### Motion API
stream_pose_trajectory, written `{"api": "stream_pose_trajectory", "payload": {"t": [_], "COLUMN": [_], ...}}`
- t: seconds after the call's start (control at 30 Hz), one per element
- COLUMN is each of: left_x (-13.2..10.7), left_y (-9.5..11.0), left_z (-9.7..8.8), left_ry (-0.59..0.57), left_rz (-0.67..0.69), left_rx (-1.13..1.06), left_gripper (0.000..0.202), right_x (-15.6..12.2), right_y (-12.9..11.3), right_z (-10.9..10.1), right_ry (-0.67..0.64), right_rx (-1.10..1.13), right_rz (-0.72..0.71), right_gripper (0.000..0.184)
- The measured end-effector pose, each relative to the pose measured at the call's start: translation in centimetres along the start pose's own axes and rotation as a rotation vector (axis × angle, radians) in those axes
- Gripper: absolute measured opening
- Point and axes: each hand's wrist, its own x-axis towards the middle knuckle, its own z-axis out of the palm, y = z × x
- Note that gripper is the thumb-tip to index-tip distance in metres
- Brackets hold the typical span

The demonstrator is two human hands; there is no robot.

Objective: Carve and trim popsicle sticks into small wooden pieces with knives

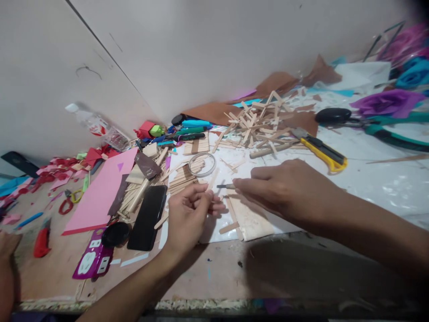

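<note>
My left hand (pixel 191 212) is closed, thumb against index finger, on a thin wooden craft stick (pixel 213 180) that pokes up from the pinch. Just to its right, my right hand (pixel 284 188) grips a slim tool (pixel 225 186) with a pale shaft and a narrow dark tip aimed at the stick; its handle is hidden in the fist. Below the right hand lies a flat wooden board (pixel 251 219) with a few loose sticks by its left edge. Behind the left hand, a roll of clear tape (pixel 202 164) rests on a row of craft sticks (pixel 182 179).
A heap of craft sticks (pixel 254 123) lies at the back. A yellow utility knife (pixel 323 152) and green-handled pliers (pixel 385 132) are at right. Left are a black phone (pixel 147 219), pink paper (pixel 103 192) and a plastic bottle (pixel 100 127). Another person's arm (pixel 6 259) shows far left.
</note>
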Motion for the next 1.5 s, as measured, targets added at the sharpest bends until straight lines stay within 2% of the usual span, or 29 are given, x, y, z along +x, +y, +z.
{"api": "stream_pose_trajectory", "payload": {"t": [0.13, 0.33, 0.63, 0.93, 1.2, 1.5], "left_x": [0.2, -0.5, -0.7, -1.0, -1.1, -1.1], "left_y": [0.0, 0.1, 0.4, 0.3, 0.3, 0.2], "left_z": [-0.2, 0.2, 0.5, 0.2, 0.2, 0.4], "left_ry": [0.022, -0.026, -0.005, 0.016, 0.020, 0.019], "left_rz": [-0.021, -0.002, 0.031, 0.059, 0.039, 0.021], "left_rx": [-0.022, -0.028, 0.018, 0.021, 0.047, 0.026], "left_gripper": [0.021, 0.021, 0.016, 0.018, 0.019, 0.018], "right_x": [0.1, 0.2, -0.2, -0.4, -0.5, -0.4], "right_y": [-0.1, -0.7, -0.7, -0.8, -1.0, -1.0], "right_z": [0.0, 0.1, 0.7, 0.7, 0.5, 0.6], "right_ry": [0.017, 0.000, 0.099, 0.172, 0.144, 0.177], "right_rx": [0.016, -0.032, -0.068, -0.103, -0.117, -0.113], "right_rz": [0.016, 0.015, -0.044, -0.069, -0.063, -0.072], "right_gripper": [0.016, 0.022, 0.029, 0.027, 0.024, 0.022]}}
